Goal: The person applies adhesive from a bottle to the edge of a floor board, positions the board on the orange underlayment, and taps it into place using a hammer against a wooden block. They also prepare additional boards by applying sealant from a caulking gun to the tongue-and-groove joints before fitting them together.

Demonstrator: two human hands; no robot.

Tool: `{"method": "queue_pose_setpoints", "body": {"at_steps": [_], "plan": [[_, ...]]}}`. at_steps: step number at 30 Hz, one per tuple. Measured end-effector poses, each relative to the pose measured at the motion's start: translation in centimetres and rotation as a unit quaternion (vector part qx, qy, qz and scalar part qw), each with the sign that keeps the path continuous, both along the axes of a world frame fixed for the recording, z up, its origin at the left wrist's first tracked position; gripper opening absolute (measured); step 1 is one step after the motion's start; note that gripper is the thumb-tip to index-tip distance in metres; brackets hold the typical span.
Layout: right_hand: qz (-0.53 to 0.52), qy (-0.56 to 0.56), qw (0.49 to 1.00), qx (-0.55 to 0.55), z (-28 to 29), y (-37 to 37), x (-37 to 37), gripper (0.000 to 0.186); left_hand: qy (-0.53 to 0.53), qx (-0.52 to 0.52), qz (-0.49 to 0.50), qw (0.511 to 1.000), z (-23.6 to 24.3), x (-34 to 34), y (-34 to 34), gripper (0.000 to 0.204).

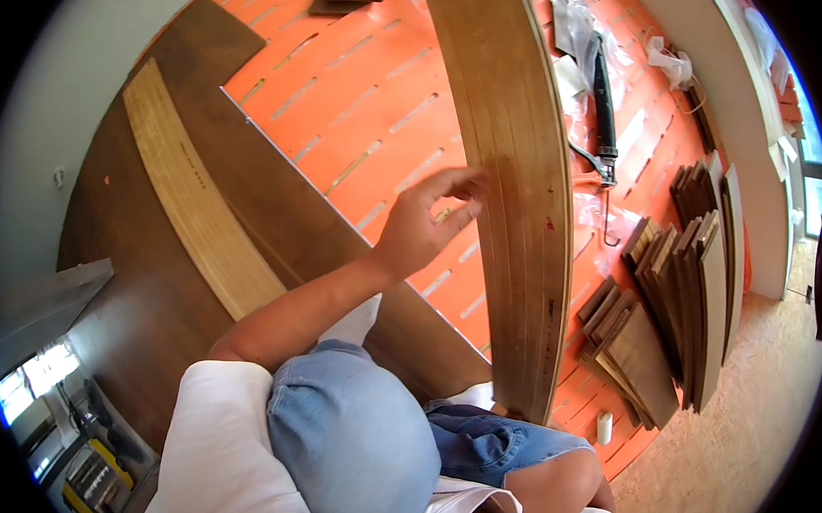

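Observation:
A long wooden floor plank (523, 206) stands raised in front of me, its grooved, paler underside toward me with small dark print and a red mark. My left hand (428, 219) is at the plank's left edge, fingers curved and thumb apart. Its fingertips overlap the plank's face; whether they touch it I cannot tell. Nothing is gripped between them. My right hand does not show; the plank and my bent leg cover the place where my right arm leads. Below the plank lies orange slotted underlay (344, 98), bordered by laid dark brown flooring (190, 274).
A loose light plank (194, 183) lies on the laid floor. At right are a black caulking gun (604, 109), clear plastic wrap (581, 35), stacked cut boards (698, 297) and a small white cylinder (603, 427). A yellow-edged tool case (99, 477) sits lower left.

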State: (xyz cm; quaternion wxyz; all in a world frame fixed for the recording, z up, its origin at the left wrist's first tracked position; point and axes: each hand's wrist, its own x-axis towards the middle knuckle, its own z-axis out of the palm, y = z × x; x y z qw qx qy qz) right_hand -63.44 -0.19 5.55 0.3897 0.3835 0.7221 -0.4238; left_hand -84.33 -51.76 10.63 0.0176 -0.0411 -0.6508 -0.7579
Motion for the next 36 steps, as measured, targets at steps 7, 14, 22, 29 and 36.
{"method": "queue_pose_setpoints", "body": {"at_steps": [7, 14, 22, 29, 36], "plan": [[-0.036, 0.059, 0.996, 0.048, -0.5, -0.1, 2.5, 0.046, 0.021, -0.058, -0.016, 0.998, -0.2, -3.1, 2.8, 0.055], [-0.092, 0.2, 0.966, 0.133, -3.4, -1.1, 4.2, 0.046, -0.15, 0.181, -0.108, 0.966, -1.6, -6.9, 10.2, 0.081], [-0.167, 0.456, 0.838, 0.248, -0.4, -2.6, 2.1, 0.052, -0.297, 0.34, -0.075, 0.889, -7.8, -0.6, 7.3, 0.056], [-0.074, 0.452, 0.841, 0.288, -2.7, -2.0, 0.1, 0.053, -0.308, 0.267, -0.019, 0.913, -10.6, 4.5, 2.6, 0.051], [-0.089, 0.452, 0.872, 0.168, -4.1, -8.2, -4.2, 0.043, -0.312, 0.154, 0.054, 0.936, -13.5, 7.6, -4.2, 0.031]]}}
